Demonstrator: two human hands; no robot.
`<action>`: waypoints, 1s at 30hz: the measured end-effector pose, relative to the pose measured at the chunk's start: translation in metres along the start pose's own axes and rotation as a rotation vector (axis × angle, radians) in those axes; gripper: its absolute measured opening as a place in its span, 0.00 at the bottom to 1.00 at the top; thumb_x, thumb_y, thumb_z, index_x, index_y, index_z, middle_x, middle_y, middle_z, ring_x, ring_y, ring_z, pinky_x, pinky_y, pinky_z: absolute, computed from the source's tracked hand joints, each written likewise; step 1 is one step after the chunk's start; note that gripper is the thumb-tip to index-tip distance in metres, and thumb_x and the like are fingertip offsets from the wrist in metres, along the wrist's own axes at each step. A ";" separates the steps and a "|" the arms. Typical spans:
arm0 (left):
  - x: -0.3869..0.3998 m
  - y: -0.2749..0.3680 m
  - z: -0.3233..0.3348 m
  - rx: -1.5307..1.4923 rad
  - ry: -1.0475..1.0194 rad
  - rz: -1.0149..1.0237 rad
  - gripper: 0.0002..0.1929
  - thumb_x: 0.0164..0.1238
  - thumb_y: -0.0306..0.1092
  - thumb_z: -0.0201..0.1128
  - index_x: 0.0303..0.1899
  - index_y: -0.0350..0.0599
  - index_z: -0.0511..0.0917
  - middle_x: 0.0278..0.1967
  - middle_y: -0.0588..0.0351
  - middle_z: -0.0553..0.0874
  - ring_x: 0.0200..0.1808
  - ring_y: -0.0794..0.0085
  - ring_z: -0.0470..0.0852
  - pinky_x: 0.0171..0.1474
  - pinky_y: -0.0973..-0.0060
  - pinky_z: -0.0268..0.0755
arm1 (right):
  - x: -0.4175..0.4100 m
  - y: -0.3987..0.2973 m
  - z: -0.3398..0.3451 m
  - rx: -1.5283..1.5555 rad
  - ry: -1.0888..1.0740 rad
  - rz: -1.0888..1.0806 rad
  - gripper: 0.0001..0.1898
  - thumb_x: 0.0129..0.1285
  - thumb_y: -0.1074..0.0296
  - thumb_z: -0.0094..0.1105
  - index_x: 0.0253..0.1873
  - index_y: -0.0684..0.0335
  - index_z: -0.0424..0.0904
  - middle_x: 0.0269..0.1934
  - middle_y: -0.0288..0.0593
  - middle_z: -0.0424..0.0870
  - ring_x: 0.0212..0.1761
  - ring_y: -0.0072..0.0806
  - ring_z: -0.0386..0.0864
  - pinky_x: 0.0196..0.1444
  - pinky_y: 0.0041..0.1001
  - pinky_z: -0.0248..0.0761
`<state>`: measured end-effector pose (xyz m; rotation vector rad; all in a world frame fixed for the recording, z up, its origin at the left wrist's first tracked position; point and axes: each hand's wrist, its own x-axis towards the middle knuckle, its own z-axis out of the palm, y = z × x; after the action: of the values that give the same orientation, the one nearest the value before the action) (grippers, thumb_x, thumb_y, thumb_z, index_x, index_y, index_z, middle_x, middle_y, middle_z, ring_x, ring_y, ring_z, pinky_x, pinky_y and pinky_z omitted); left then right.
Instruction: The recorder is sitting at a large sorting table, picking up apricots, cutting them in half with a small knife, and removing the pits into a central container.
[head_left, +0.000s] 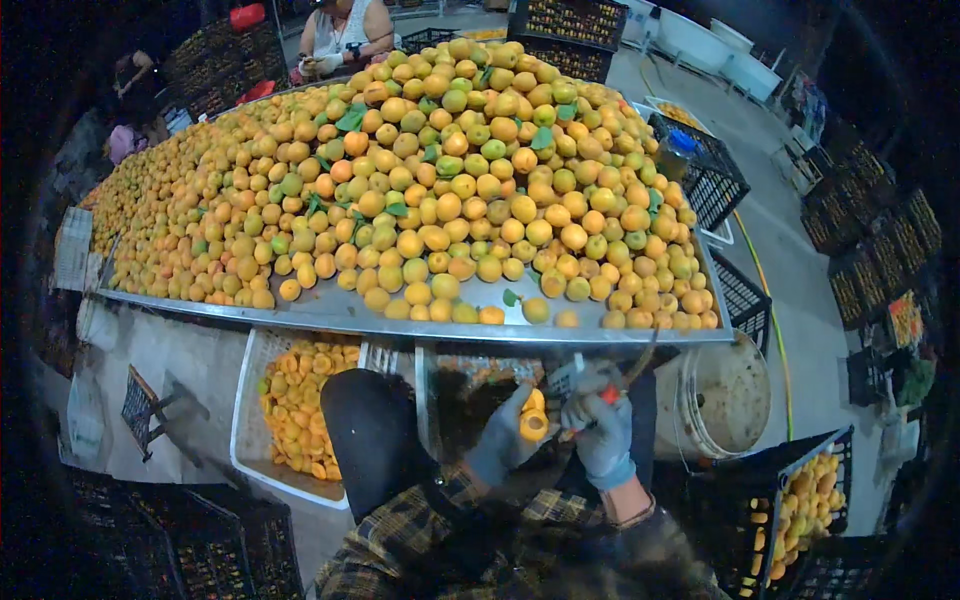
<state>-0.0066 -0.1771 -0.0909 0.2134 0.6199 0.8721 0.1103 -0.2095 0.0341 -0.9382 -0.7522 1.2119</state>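
Note:
In my gloved left hand (496, 444) is a split apricot (533, 426), its cut side and hollow turned upward. My gloved right hand (604, 433) is closed just beside it, around a small tool with a red part (610, 393); its blade or tip cannot be made out. Both hands are above my lap, below the front rim of a metal table (450, 330). Whole apricots (465, 187) are heaped high on that table, with a few green leaves among them. To the left of my knee, a white plastic crate (244, 427) holds apricot halves (304, 412).
At the right stands a lidded, stained bucket (731, 394). Black crates with apricots (806, 502) sit at lower right, and more black crates (210, 540) at lower left. A small stool (142, 409) is on the floor. Across the table another person (345, 37) handles something small.

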 end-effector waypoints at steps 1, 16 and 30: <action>-0.010 0.013 0.017 -0.114 -0.038 -0.118 0.20 0.75 0.52 0.46 0.48 0.44 0.75 0.39 0.53 0.81 0.40 0.67 0.80 0.42 0.70 0.76 | 0.003 -0.003 0.001 0.028 -0.011 -0.069 0.07 0.60 0.79 0.49 0.41 0.69 0.76 0.31 0.37 0.74 0.29 0.22 0.72 0.33 0.23 0.68; -0.009 -0.005 0.008 0.170 -0.179 -0.005 0.24 0.77 0.52 0.40 0.58 0.43 0.69 0.49 0.52 0.80 0.50 0.67 0.80 0.56 0.68 0.73 | -0.001 0.030 -0.003 -0.600 -0.130 -0.087 0.09 0.48 0.80 0.62 0.36 0.64 0.78 0.38 0.43 0.80 0.38 0.36 0.77 0.38 0.31 0.71; -0.017 0.016 0.017 0.693 -0.047 0.311 0.22 0.75 0.54 0.45 0.42 0.44 0.76 0.31 0.58 0.82 0.28 0.70 0.82 0.33 0.71 0.75 | 0.017 0.039 0.011 0.413 0.166 0.223 0.03 0.61 0.71 0.49 0.38 0.58 0.73 0.15 0.26 0.56 0.12 0.17 0.54 0.16 0.22 0.50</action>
<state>-0.0151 -0.1784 -0.0636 0.9739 0.8433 0.9178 0.0869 -0.1877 0.0035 -0.7773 -0.2521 1.3978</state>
